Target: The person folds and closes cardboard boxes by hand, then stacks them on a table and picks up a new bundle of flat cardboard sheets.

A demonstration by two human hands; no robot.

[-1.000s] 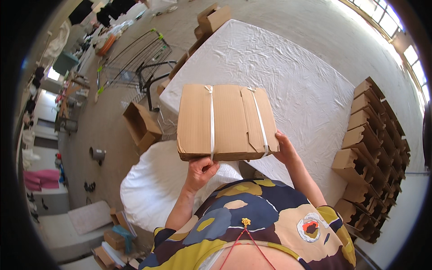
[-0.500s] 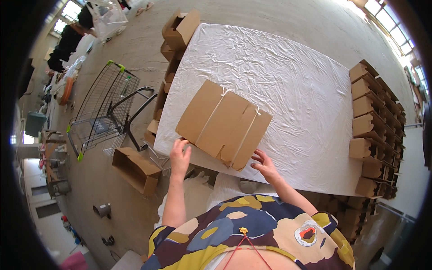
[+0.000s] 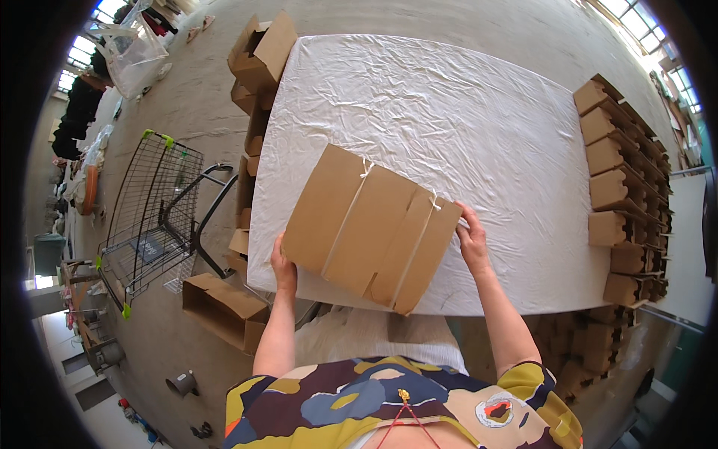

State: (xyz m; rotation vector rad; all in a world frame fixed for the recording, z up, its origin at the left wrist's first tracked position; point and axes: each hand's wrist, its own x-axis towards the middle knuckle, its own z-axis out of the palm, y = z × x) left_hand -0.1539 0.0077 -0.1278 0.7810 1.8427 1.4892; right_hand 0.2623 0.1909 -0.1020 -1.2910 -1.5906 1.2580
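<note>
A flat brown cardboard bundle (image 3: pixel 381 217), tied with two white strings, lies at a slant at the near side of the table. Its near corner reaches the table's front edge. My left hand (image 3: pixel 283 263) grips the left edge, its fingers partly hidden by the cardboard. At the far right corner, my right hand (image 3: pixel 473 238) holds the edge with bent fingers. Both strings end in small knots along the far edge of the bundle.
The table wears a wrinkled white cloth (image 3: pixel 449 97). Stacked cardboard boxes (image 3: pixel 606 153) line its right side; more boxes (image 3: pixel 265 56) stand along the left. A wire shopping cart (image 3: pixel 153 217) and an open carton (image 3: pixel 224 307) are on the floor at left.
My right hand has moved from near the bundle's lower right edge up to its far right corner. My left hand has closed on the left edge. The view has shifted slightly.
</note>
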